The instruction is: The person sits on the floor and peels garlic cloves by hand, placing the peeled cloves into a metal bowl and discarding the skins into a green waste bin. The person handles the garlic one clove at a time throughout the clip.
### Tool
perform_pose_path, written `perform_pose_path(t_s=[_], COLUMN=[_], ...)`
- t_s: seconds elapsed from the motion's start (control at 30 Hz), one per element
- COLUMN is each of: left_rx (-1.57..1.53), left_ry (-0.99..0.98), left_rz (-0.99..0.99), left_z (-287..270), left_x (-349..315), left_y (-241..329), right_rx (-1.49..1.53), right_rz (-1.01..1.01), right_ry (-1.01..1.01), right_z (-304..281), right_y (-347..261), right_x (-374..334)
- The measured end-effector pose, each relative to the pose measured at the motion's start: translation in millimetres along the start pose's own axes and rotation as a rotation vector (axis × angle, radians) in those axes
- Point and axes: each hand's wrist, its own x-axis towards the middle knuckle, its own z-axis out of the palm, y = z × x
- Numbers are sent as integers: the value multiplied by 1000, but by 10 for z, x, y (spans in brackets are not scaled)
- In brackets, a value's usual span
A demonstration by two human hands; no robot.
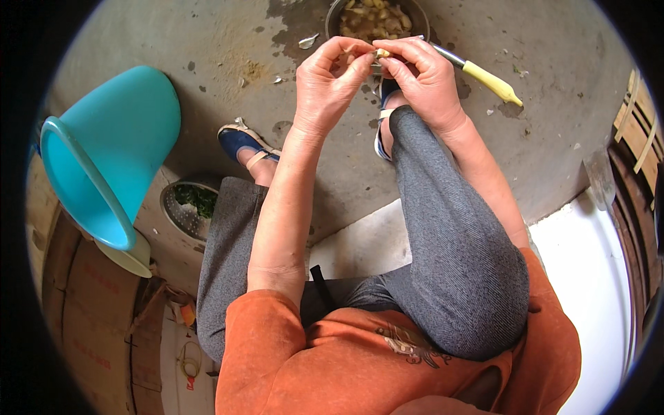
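Over the floor in front of me, both hands meet fingertip to fingertip. My left hand (328,86) is closed, thumb and fingers pinching at a small pale garlic clove (381,53). The same clove is pinched by my right hand (427,81), its fingers curled. Just beyond them stands a round metal bowl (331,19) of wet garlic cloves (375,19). Beside my right hand a tool with a yellow handle (492,81) and a metal shaft lies on the floor; its far end is hidden behind the hand.
A turquoise bucket (131,131) lies tipped at the left. Near it sits a metal colander (181,220) with leafy greens (197,199). Bits of garlic skin (308,42) and damp patches dot the concrete floor (228,69). My shoes (242,141) are close by.
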Motion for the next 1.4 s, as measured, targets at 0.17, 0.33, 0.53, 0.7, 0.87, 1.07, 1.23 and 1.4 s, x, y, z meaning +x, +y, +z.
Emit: perform_pose_path(t_s=[0.17, 0.33, 0.53, 0.7, 0.87, 1.07, 1.23, 1.4], left_rx=[188, 343, 654, 207, 77, 162, 307, 590], left_ry=[14, 28, 58, 138, 206, 30, -87, -142], left_rz=[31, 47, 190, -6, -18, 120, 143, 329], left_z=[-23, -37, 12, -108, -167, -48, -123, -120], left_x=[-8, -20, -7, 48, 33, -1, 20, 57], left_y=[-50, -39, 47, -166, -54, -21, -37, 91], right_rx=[-272, -394, -301, 578, 561, 3, -107, -113], right_rz=[-212, -244, -199, 261, 301, -41, -105, -52], right_ry=[12, -28, -56, -53, -79, -41, -89, -210], right_z=[3, -5, -6, 54, -51, -45, -88, -154], right_y=[-16, -25, 3, 8, -93, -29, -37, -32], right_x=[24, 11, -4, -71, -40, 19, 45, 68])
